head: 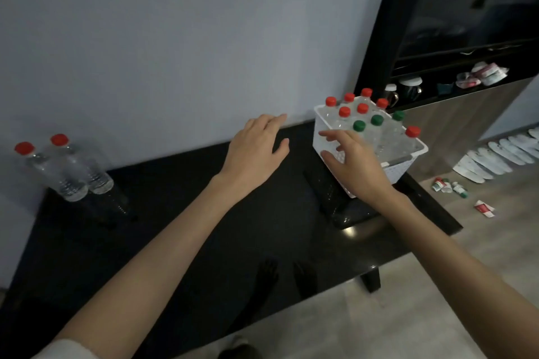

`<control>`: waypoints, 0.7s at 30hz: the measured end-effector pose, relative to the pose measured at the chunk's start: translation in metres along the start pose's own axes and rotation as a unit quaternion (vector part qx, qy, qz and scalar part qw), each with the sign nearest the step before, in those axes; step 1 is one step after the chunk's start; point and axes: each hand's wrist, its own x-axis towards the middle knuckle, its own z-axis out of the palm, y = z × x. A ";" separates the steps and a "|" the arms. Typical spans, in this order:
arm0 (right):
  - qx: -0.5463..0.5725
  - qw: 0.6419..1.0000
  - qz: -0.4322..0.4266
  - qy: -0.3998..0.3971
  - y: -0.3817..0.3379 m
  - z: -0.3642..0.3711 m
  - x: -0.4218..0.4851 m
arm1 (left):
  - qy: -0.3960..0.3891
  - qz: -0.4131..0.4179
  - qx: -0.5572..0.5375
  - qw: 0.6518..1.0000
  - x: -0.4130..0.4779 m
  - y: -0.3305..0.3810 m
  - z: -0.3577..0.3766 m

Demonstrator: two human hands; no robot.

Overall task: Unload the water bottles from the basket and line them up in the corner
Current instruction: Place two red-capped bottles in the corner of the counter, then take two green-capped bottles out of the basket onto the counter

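A white plastic basket (408, 166) stands on the right end of a glossy black table (204, 227). It holds several clear water bottles, most with red caps (344, 111) and three with green caps (359, 125). Two red-capped water bottles (70, 172) stand side by side at the table's far left corner against the wall. My left hand (256, 148) hovers open over the middle of the table, left of the basket. My right hand (353, 163) is open in front of the basket's near-left side, fingers spread, holding nothing.
A grey wall runs behind the table. A dark shelf unit (437, 67) with jars and packets stands behind the basket. On the floor to the right lie white slippers (501, 154) in a row and small tubes (449, 185). The table's right edge is just past the basket.
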 end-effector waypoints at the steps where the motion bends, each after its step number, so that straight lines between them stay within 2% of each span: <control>1: 0.002 1.000 0.007 0.005 0.012 -0.010 0.000 | -0.003 0.003 -0.008 1.000 0.008 0.011 0.006; 10: -0.005 0.999 0.045 0.025 0.110 -0.044 0.041 | -0.042 -0.012 -0.080 0.996 0.083 0.052 0.092; 21: -0.029 0.996 0.072 -0.047 0.221 -0.036 0.133 | -0.126 -0.067 -0.167 0.976 0.180 0.066 0.206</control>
